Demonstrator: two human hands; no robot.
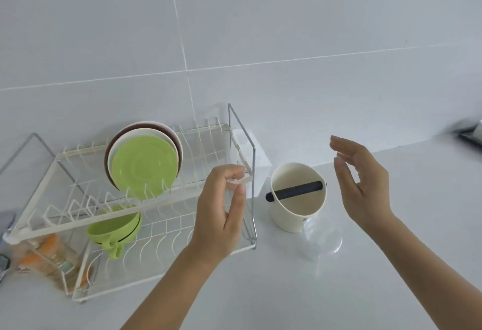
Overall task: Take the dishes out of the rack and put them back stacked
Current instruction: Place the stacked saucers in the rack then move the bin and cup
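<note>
A white two-tier wire dish rack [39,228] stands on the counter at the left. On its upper tier a green plate [143,165] leans upright against a white plate [117,147] and a brown one [108,157]. Green bowls [114,228] with a handle sit stacked on the lower tier. My left hand [221,212] hovers in front of the rack's right end, fingers loosely curled, holding nothing. My right hand [362,186] is raised to the right of it, fingers spread, empty.
A cream cylindrical container [297,215] with a black bar across its mouth stands between my hands. A clear glass [323,241] lies in front of it. Orange items [49,256] fill the rack's left basket. A dark object [469,134] sits at the far right.
</note>
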